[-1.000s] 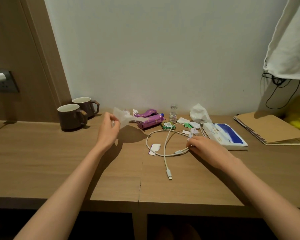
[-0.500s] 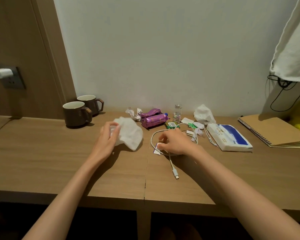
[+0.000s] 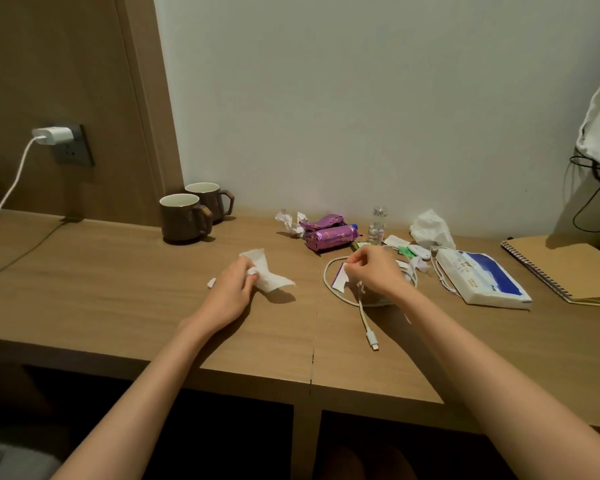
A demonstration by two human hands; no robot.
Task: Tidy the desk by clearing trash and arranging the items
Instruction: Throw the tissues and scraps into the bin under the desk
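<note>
Tissue (image 3: pixel 268 276) in left grip (image 3: pixel 234 289), scrap (image 3: pixel 340 281) pinched in right grip (image 3: pixel 373 271), well behind desk edge (image 3: pixel 222 367).

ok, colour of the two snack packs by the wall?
The snack packs are shiny purple, seen best in the head view.

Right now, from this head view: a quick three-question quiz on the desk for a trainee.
1. True or false: the left hand holds a tissue.
2. How many mugs stand near the wall?
3. The right hand pinches: A) a mug, B) a paper scrap, C) the tissue.

Key: 1 true; 2 two; 3 B.
</note>
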